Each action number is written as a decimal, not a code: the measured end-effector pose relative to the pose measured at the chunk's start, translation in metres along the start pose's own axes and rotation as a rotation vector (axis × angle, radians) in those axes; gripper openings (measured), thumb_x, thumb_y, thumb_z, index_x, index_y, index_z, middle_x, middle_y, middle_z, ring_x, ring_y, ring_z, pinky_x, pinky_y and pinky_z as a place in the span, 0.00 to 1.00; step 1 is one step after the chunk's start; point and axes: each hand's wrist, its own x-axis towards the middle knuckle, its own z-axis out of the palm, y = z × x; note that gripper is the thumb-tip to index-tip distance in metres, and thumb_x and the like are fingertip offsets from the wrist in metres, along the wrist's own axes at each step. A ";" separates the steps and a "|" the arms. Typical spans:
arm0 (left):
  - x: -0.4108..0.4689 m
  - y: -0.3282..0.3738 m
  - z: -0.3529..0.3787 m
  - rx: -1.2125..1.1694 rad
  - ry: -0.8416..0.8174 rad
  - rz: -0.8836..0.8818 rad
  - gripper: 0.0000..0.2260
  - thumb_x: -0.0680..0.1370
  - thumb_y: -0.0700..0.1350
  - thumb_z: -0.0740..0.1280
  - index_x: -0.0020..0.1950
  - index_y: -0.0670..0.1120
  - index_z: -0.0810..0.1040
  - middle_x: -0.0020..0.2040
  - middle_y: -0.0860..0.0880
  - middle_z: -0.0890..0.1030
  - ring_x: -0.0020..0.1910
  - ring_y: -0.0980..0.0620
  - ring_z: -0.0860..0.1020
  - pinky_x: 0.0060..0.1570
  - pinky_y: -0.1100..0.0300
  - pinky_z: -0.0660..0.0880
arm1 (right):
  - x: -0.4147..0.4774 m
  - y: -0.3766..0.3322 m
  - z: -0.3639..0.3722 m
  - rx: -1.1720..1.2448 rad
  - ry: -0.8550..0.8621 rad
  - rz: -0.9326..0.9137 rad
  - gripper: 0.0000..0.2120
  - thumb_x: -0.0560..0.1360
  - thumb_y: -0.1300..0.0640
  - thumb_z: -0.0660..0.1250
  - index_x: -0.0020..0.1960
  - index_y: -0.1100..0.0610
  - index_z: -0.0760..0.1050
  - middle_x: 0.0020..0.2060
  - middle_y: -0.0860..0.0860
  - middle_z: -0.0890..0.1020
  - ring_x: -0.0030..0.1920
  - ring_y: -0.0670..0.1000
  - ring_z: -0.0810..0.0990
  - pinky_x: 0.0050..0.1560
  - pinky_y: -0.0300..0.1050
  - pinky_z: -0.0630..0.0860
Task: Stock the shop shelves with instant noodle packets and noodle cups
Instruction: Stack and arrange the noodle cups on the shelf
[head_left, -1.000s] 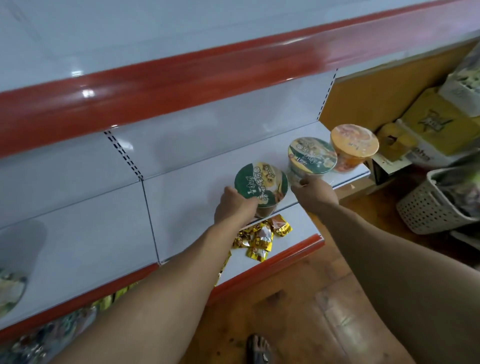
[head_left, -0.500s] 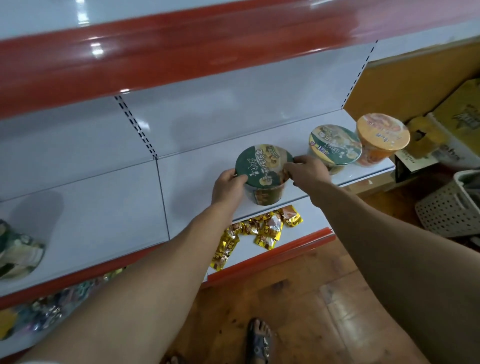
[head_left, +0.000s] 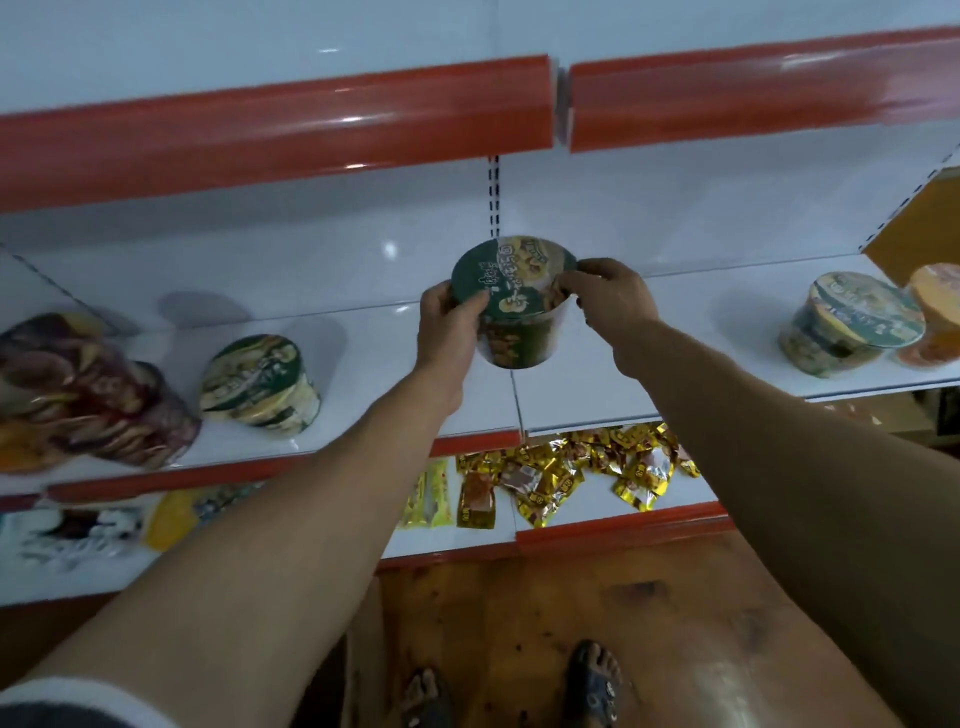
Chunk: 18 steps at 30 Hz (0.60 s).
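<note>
Head view: noodle cup (head_left: 514, 296) held in both hands at the middle shelf (head_left: 675, 364)

A white, glossy middle shelf is seen under the noodle cup, with a white back panel (head_left: 675, 218) and a slotted upright (head_left: 493, 197) directly behind the cup. Above the cup, the red strip (head_left: 275, 135) of the next shelf up is seen, split by a gap just right of the cup. Below the cup a lower shelf (head_left: 447, 540) is strewn with yellow snack packets (head_left: 597, 467), and a wooden floor (head_left: 571, 597) with two sandalled feet (head_left: 592, 680) is seen lower still.

The cup is tilted toward the camera, over the seam between two shelf boards; whether its base touches the shelf cannot be told. The fingers of the left hand (head_left: 449, 332) are curled round the cup's left side, with the thumb laid on the lid. The lid's right rim is pinched by the fingers of the right hand (head_left: 613, 306).

Bare shelf is left on both sides of the cup. Well to its left a second green cup (head_left: 260, 384) lies tipped, and a dark red pack (head_left: 88, 395) is set farther left. Well to its right a green-rimmed cup (head_left: 852, 322) is set, touching an orange cup (head_left: 935, 317) at the frame edge.
</note>
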 end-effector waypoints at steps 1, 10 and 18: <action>-0.001 0.004 -0.020 -0.013 0.013 -0.007 0.15 0.80 0.47 0.65 0.66 0.51 0.68 0.57 0.54 0.73 0.56 0.56 0.73 0.50 0.59 0.69 | -0.008 -0.007 0.017 0.014 -0.024 -0.017 0.16 0.74 0.52 0.67 0.61 0.49 0.77 0.50 0.49 0.80 0.51 0.52 0.77 0.48 0.46 0.75; -0.006 0.024 -0.147 -0.192 0.059 -0.064 0.16 0.80 0.50 0.65 0.67 0.54 0.71 0.52 0.57 0.78 0.51 0.57 0.75 0.54 0.50 0.72 | -0.068 -0.045 0.136 0.155 -0.178 -0.050 0.08 0.77 0.47 0.66 0.55 0.46 0.76 0.56 0.48 0.81 0.60 0.52 0.77 0.63 0.54 0.73; 0.006 0.027 -0.215 -0.224 0.007 -0.100 0.16 0.73 0.52 0.63 0.58 0.48 0.79 0.57 0.44 0.83 0.60 0.40 0.79 0.64 0.38 0.71 | -0.080 -0.069 0.183 0.053 -0.317 0.086 0.30 0.76 0.36 0.63 0.72 0.52 0.67 0.69 0.52 0.72 0.68 0.57 0.70 0.66 0.62 0.68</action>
